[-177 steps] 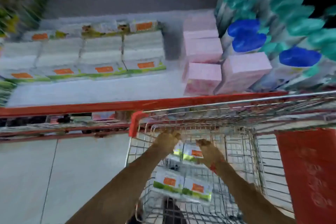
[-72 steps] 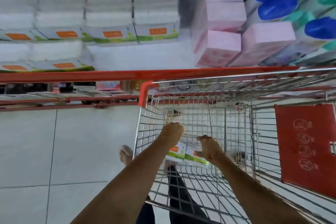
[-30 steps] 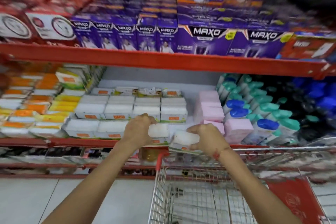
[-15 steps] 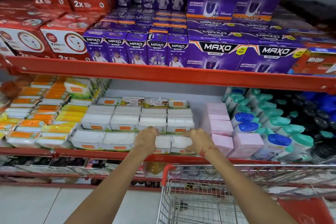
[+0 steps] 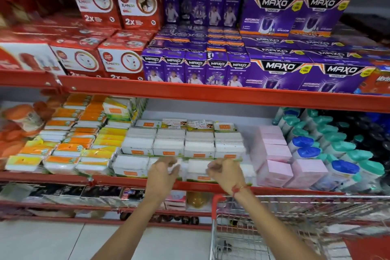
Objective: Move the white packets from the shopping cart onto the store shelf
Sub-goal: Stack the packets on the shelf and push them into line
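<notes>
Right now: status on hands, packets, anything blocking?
Left hand and right hand at the shelf's front row, grip unclear through blur. White packets on the store shelf between them. Nothing blocking; pink boxes close on the right.

— A shop, is it?
— Yes, a store aisle. See the red shelf rail (image 5: 211,93): above it stand purple Maxo boxes (image 5: 272,74) and red boxes (image 5: 118,61) in rows; below it, stacked white packets (image 5: 168,145) and pink boxes (image 5: 274,152). A wire shopping cart (image 5: 295,213) stands lower right of it.
</notes>
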A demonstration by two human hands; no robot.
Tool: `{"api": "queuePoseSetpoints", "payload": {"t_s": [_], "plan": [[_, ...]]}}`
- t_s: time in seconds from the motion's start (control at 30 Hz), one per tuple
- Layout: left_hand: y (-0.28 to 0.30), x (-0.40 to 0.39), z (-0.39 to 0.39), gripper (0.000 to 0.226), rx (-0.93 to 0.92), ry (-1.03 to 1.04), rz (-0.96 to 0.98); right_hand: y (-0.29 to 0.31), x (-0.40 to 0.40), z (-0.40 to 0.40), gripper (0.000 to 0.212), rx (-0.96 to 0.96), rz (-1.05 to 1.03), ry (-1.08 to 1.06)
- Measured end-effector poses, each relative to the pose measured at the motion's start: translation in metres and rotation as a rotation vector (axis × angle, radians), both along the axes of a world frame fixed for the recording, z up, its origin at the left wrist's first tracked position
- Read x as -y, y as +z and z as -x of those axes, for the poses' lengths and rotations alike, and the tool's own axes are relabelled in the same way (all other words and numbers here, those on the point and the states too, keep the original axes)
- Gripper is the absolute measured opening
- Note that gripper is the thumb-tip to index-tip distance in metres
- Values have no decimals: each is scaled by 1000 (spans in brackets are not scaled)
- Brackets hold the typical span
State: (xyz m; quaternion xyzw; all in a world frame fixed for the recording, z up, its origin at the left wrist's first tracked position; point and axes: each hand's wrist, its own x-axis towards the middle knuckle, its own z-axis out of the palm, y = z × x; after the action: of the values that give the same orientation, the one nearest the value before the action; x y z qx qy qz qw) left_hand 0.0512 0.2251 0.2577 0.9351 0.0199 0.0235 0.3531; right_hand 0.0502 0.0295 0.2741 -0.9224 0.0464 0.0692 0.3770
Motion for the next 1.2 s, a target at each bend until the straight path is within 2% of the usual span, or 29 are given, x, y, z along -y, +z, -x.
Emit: {"api": "queuePoseSetpoints", "payload": {"t_s": [0.07,0.13,0.2,0.27,0.4,0.5,0.6,0.77,1.07,1.2], "plan": [[1,-35,8,20,-82,214,129,-7,-36,4,22,-268,-418,-138],[-1,-64,10,27,-289,419,348,-14,-63,9,31,-580,-829,-284],[-5,-91,7,29,-498,529,705,-24,-93,8,37,-680,-1090,-436],[-7,-105,0,41,-617,554,966,-33,-114,2,43,-685,-1229,-566],[-7,-112,-18,55,-673,510,1123,-40,-142,-17,50,-659,-1311,-714],[-7,-113,-32,54,-708,517,1146,-39,-150,-28,56,-654,-1343,-793],[-9,-117,-47,50,-735,499,1155,-37,-158,-39,50,-640,-1355,-847],[-8,-121,-61,45,-751,455,1099,-35,-165,-52,49,-583,-1382,-868],[-9,-128,-75,38,-727,377,993,-38,-166,-64,52,-567,-1233,-817],[-13,-127,-72,43,-735,365,972,-40,-161,-60,57,-586,-1219,-766]]}}
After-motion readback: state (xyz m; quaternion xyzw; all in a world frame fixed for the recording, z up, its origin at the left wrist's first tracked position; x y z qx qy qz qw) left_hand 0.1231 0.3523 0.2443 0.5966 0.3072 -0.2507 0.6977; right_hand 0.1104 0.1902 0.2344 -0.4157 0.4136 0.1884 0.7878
